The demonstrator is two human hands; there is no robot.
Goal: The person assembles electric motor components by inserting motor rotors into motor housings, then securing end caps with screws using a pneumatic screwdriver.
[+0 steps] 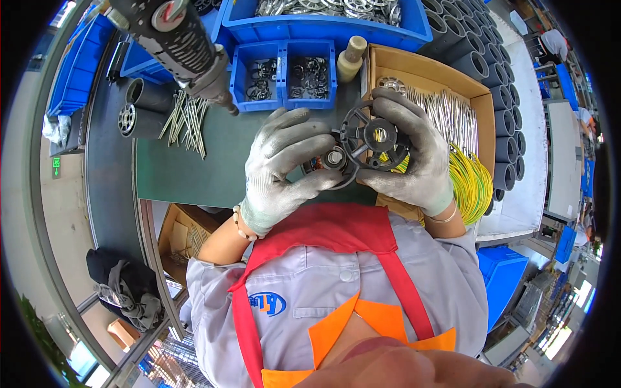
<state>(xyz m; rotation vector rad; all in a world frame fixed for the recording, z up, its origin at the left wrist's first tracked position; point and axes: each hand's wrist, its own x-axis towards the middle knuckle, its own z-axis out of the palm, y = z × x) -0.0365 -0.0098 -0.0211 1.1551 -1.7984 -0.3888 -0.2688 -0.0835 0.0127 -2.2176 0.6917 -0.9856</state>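
Gripping a black, round, spoked part with a raised hub [380, 134] by its edge, the fingers of a worker's right hand [417, 152] curl over the top while the thumb presses from below. The left hand [284, 161], in a matching white-and-grey coated glove, closes its thumb and fingers around a dark, round part with a silver metal centre [334, 159]. Both pieces are held up before the red apron [330, 229], their rims overlapping from this angle; whether they touch cannot be told.

A slip looks the likeliest mishap: the edge grip could let the spoked part twist or drop if the thumb eases, and tilting the other piece might spill anything loose at its centre. A black-and-grey power tool [187, 58] hangs at upper left, its tip near the left glove; a careless lift of that hand could knock it.

Just beyond the hands stand two small blue plastic bins of metal rings [310, 103] and a cream bottle with a tan cap [349, 63]. To the right, yellow-green wires [469, 187] spill near the right wrist, where a sleeve or bracelet could snag, beside silver rods [446, 116] in an open cardboard box [485, 123].
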